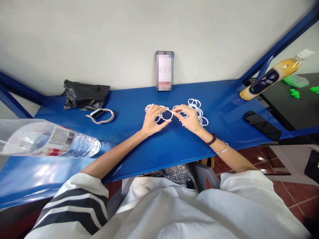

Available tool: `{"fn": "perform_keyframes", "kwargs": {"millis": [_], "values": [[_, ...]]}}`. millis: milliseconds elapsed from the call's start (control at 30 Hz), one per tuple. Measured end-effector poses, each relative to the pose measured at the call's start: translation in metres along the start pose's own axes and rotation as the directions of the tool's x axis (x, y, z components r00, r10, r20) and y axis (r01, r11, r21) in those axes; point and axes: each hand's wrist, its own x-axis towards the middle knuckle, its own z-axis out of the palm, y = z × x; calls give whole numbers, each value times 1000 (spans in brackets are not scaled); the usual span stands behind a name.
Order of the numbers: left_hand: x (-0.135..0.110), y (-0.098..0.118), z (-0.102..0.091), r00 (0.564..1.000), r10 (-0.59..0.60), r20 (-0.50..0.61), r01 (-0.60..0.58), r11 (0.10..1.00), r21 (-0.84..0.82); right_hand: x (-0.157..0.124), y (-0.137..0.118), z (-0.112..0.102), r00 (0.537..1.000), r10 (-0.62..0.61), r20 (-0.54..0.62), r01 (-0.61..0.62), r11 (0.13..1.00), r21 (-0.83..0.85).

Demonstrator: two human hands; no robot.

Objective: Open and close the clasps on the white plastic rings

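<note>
Above the blue table, my left hand (152, 120) pinches a thin white ring (167, 115) between its thumb and fingers. On the other side, my right hand (188, 118) meets the ring's right edge with thumb and fingertips closed on it. Some more white rings show behind and below my left fingers, partly hidden. Just past my right hand lies a pile of white rings (200, 112), some overlapping; others are covered by the hand. A black beaded bracelet and a light bangle circle my right wrist.
A phone (164, 71) leans against the wall. A black plastic bag (86, 94) and a smartwatch (101, 116) lie left. A large clear bottle (54, 139) stands nearer. To the right are a yellow drink bottle (274, 76) and a dark phone (263, 125).
</note>
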Motion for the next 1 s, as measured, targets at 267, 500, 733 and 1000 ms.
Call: {"fn": "perform_keyframes", "kwargs": {"millis": [267,500,733,1000], "values": [[-3,-13,2,951,-273,-149,294,944,147,7,34,-14,999,39,-12,-41,958,-284],[-7,-24,12,924,-356,-137,376,909,178,4,45,-9,992,66,107,-22,930,-368],[-7,-18,9,963,-242,-116,262,943,207,-2,39,-3,974,100,203,6,886,-463],[-3,-8,5,999,-27,-46,35,984,175,5,21,-10,984,-127,125,155,957,-246]]}}
